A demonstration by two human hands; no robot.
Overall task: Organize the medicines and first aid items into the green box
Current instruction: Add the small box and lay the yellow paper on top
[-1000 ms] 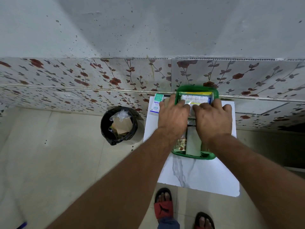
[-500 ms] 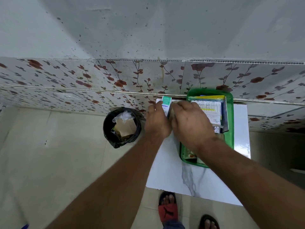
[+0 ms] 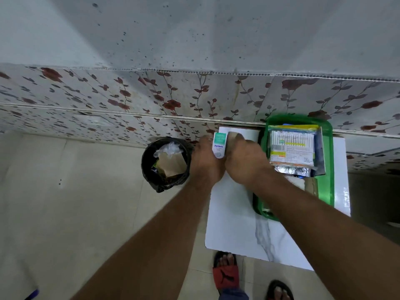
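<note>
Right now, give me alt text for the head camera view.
Both hands, left and right, hold a small white-and-teal medicine carton above a white marble-patterned tabletop, left of a green plastic box already packed with supplies. A black lined waste bin stands on the floor.

White marble-patterned tabletop [image 3: 233,230] against a wall of floral tiles [image 3: 121,94] below grey speckled plaster [image 3: 194,29]. Left of the table, a black bin [image 3: 165,164] holding cardboard and plastic, on beige floor tiles [image 3: 75,202]. Near edge: red sandal [image 3: 225,276].
</note>
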